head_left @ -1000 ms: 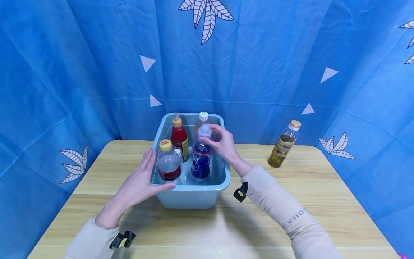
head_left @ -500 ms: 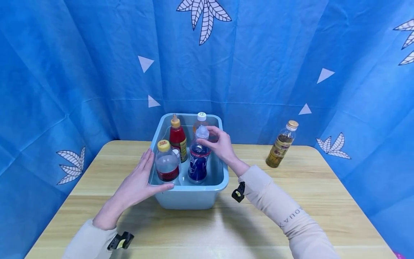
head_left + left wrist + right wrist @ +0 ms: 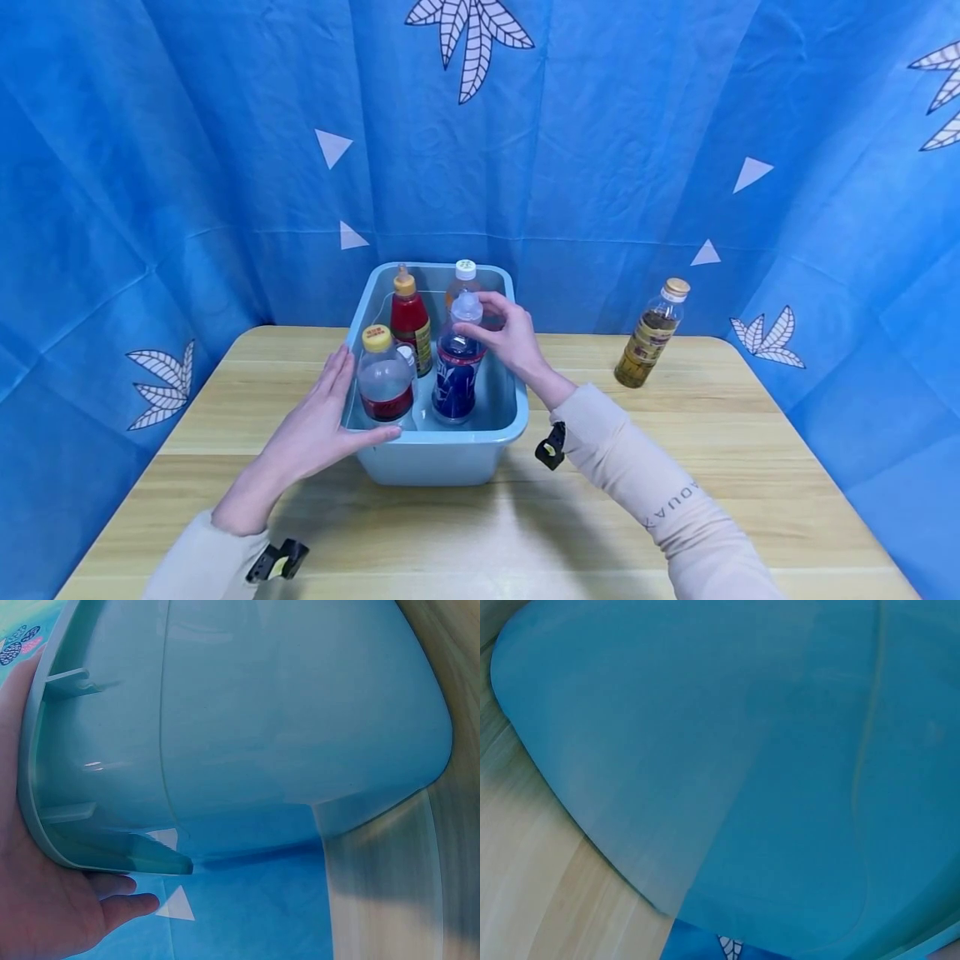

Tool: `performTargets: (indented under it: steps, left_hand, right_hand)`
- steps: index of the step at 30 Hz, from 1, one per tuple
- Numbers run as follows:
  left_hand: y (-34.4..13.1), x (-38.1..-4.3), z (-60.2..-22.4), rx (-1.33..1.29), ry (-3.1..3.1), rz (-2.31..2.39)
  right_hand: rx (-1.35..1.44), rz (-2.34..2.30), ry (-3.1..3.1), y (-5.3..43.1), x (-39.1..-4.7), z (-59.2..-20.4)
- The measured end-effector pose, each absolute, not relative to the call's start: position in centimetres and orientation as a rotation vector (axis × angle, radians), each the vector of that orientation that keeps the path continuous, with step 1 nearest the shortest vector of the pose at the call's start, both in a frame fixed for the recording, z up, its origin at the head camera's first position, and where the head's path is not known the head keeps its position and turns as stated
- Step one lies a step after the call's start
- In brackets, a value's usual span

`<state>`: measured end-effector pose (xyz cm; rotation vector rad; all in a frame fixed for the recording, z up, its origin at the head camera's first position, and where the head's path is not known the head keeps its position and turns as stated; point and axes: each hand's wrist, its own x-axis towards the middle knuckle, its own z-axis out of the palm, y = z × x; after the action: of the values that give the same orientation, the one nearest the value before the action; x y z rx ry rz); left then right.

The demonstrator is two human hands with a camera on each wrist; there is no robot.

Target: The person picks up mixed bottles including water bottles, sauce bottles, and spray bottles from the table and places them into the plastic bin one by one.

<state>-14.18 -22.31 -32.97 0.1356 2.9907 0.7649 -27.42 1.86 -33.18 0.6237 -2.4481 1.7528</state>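
A light blue plastic basin holds several bottles. My right hand reaches over its right rim and pinches the clear cap of a blue-labelled drink bottle, which stands in the right half. My left hand rests on the basin's front left corner, its fingers straight along the left rim and its thumb along the front. In the left wrist view the left hand lies against the rim. Closest to it inside is a clear bottle with a yellow cap. The right wrist view shows mostly the basin's side.
A red sauce bottle with a nozzle stands at the basin's back left. At the back right is a white-capped bottle. A small white cap shows mid-left. An oil bottle stands on the wooden table to the right.
The blue-labelled bottle has shifted slightly left inside the basin, with my right hand still on its cap. My left hand has stayed on the rim.
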Motion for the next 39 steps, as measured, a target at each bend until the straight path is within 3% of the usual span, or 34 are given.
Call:
performTargets:
  steps: [5,12,19,39]
  left_hand:
    - [-22.3,-14.2,-33.1,0.135,2.997,0.774]
    - [-22.3,-14.2,-33.1,0.128,2.987,0.778]
    - [-22.2,-14.2,-33.1,0.128,2.993,0.776]
    - [-22.2,-14.2,-33.3,0.141,3.010,0.760]
  right_hand:
    - [0.652,1.744,-2.426,2.0,-27.6,-33.4]
    - [0.627,1.722,-2.437,1.8,-25.4,-30.8]
    - [0.635,1.737,-2.415,2.0,-27.6,-33.4]
    - [0.632,1.613,-2.516,2.0,-27.6,-33.5]
